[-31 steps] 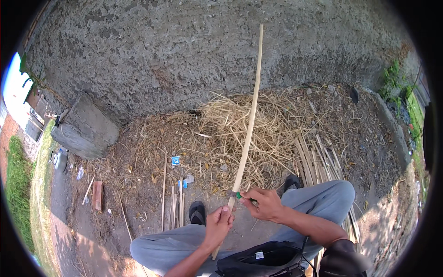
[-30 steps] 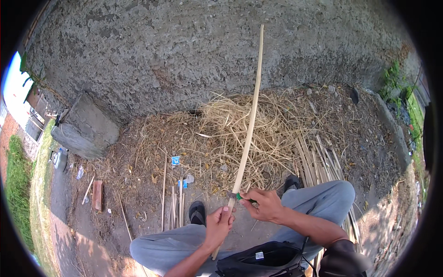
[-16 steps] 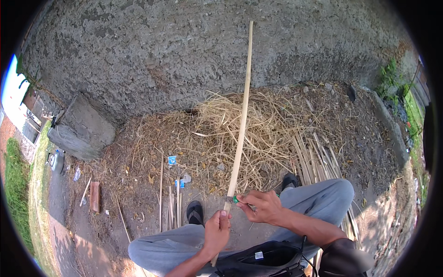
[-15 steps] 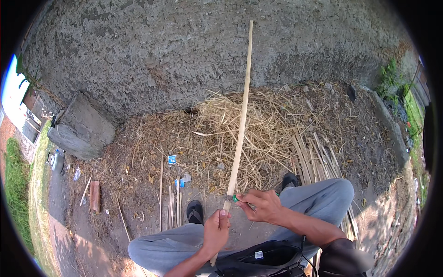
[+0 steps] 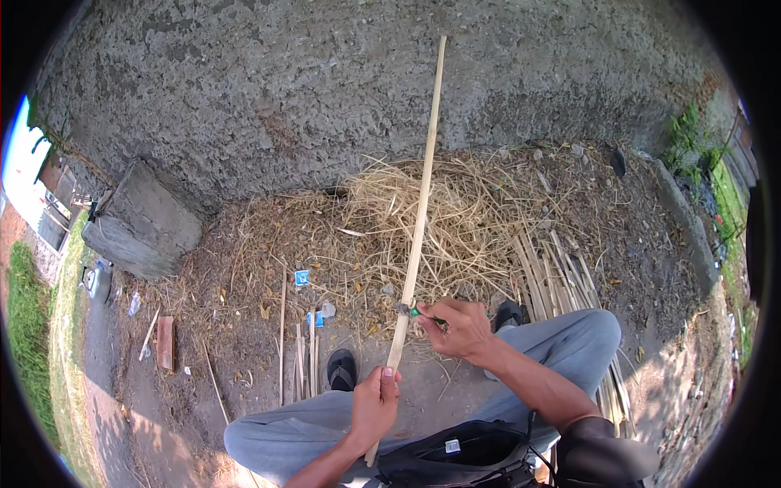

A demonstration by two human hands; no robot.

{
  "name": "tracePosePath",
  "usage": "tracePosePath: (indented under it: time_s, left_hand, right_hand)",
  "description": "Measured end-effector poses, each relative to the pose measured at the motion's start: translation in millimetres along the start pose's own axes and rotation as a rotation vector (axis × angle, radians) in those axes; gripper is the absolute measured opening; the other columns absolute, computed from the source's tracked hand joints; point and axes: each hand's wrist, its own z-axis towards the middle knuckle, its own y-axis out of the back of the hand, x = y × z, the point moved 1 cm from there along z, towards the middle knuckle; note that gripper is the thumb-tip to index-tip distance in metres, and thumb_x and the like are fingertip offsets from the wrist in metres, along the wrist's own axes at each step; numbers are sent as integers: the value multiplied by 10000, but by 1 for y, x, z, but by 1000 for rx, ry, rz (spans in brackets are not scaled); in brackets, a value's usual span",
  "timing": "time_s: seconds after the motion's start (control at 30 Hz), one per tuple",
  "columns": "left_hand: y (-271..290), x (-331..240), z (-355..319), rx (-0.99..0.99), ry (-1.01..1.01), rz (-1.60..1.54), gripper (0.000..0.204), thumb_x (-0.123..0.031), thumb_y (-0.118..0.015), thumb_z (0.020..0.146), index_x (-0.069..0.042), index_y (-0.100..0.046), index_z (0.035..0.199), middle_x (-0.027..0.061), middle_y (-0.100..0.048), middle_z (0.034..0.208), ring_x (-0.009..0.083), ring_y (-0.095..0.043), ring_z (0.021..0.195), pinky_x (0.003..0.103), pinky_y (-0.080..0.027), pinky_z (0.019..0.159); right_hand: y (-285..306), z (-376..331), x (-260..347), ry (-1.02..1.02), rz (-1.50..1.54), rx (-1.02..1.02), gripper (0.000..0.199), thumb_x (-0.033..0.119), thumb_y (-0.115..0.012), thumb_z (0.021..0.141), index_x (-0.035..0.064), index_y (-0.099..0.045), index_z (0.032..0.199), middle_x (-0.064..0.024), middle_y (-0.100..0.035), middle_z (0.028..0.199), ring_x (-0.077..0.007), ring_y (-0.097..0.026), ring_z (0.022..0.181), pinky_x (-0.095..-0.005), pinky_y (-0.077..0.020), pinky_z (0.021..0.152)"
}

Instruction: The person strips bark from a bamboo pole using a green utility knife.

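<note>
A long pale bamboo strip (image 5: pixel 423 203) slants up from my lap, its far end in front of the rough wall. My left hand (image 5: pixel 376 404) is closed round its near part, thumb on top. Farther along, my right hand (image 5: pixel 460 327) grips a small green-handled knife (image 5: pixel 416 311), mostly hidden by the fingers. The knife's short grey blade lies across the strip. Beneath the strip's middle, a heap of pale shavings (image 5: pixel 468 228) is spread on the ground.
Several cut strips (image 5: pixel 561 281) lie beside my right leg, and more strips (image 5: pixel 315 358) by my left foot. A concrete block (image 5: pixel 146 220) stands against the wall (image 5: pixel 325 89) at left. A brick (image 5: pixel 166 343) and blue wrappers (image 5: pixel 303 278) lie on the dirt. A black bag (image 5: pixel 455 468) sits at my lap.
My right hand has slid the knife away from me along the bamboo strip, widening the gap between my hands. My left hand keeps its grip, and the strip has shifted slightly left.
</note>
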Motion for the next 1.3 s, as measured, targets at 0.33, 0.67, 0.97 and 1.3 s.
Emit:
tracePosePath:
  time_s: [0.33,0.67,0.97,1.3]
  left_hand:
    - [8,-6,3,-58,38,50,337,-252,-429,1064,11,-571,908,32,-517,632,96,-489,571,287,-426,539]
    - [8,-8,2,-54,49,27,337,-261,-444,1060,12,-576,914,39,-525,640,96,-511,586,286,-435,543]
    - [0,3,-29,-21,-63,221,330,-251,-456,1056,9,-591,904,19,-524,620,83,-497,557,268,-417,517]
    - [22,-15,-23,178,116,-386,337,-263,-440,1069,6,-578,921,-14,-469,618,51,-398,537,232,-331,491]
  right_hand:
    - [-13,11,-15,14,-9,-33,135,251,-746,845,123,-704,833,-45,-697,736,-252,-616,483,-364,-440,395]
    - [-9,32,-27,-18,-58,-73,118,237,-730,856,126,-693,874,-50,-703,738,-262,-618,479,-384,-438,403]
    - [55,91,-182,-443,-365,-201,180,253,-665,921,76,-675,890,-104,-643,644,-252,-528,461,-393,-388,457]
    - [40,54,-144,-605,38,57,240,236,-661,933,-3,-648,932,-118,-722,851,-187,-656,646,-358,-501,587]
